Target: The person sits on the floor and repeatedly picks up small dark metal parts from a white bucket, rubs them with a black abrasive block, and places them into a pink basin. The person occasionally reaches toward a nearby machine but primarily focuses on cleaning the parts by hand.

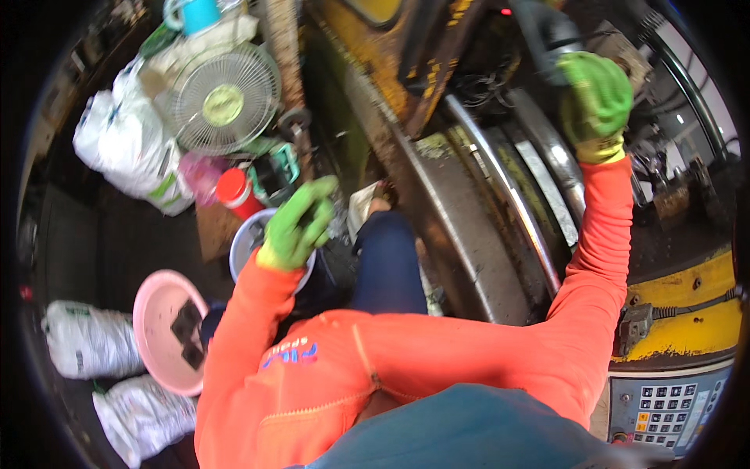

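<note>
Over a pale blue bucket point(242, 248), my left hand point(295, 227), in a green work glove, hangs in the air. Its fingers are loosely bent and apart, with nothing in them. My right hand point(600, 102), gloved the same way, is stretched far forward over the machine. Its fingers are curled in at a dark grey metal part point(556, 45), blurred; what they hold is hidden. Below that hand run shiny round machine bars point(512, 199) beside a worn steel machine edge point(449, 215).
At left stand a round fan point(223, 102), white plastic bags point(125, 137), a red-lidded container point(233, 187) and a pink basin point(148, 313) with dark pieces inside. A keypad control panel point(664, 410) is at lower right, below a yellow machine panel point(695, 332).
</note>
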Demonstrator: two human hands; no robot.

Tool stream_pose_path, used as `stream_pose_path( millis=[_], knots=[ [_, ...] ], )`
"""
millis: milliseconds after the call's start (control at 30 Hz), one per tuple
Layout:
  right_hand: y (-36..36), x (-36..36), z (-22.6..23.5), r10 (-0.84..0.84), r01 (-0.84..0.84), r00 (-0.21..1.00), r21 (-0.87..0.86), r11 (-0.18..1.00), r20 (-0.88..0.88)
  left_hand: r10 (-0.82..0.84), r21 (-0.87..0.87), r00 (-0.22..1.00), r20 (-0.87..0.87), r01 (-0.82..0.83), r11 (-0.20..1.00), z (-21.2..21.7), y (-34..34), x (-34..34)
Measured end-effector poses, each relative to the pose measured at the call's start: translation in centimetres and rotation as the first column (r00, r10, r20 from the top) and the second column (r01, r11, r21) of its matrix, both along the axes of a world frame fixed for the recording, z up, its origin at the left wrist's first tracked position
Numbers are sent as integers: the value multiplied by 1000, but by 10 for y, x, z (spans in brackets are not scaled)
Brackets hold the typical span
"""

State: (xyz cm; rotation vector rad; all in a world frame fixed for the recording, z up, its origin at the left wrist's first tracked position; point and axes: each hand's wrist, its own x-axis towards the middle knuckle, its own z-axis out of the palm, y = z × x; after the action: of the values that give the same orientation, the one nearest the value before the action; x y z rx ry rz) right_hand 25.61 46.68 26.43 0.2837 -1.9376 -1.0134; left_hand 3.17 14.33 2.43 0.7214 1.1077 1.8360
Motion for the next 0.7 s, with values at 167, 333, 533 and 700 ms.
stream_pose_path(
  millis=[167, 333, 533, 700],
  knots=[
    [-138, -102, -78, 202, -242, 908, 67, 968, 367, 71, 209, 929, 364, -155, 965, 44, 11, 15],
    [-192, -158, -113, 388, -353, 767, -168, 920, 512, 508, 30, 776, 373, -558, 829, 3, -56, -6],
    [-99, -172, -108, 32, -359, 907, -734, 577, -419, 413, 366, -231, -881, -887, 283, -137, -267, -50],
    [0, -196, -154, 123, -227, 936, -833, -504, -329, 974, -522, -34, -226, -840, -151, -238, -431, -51]
  ],
)
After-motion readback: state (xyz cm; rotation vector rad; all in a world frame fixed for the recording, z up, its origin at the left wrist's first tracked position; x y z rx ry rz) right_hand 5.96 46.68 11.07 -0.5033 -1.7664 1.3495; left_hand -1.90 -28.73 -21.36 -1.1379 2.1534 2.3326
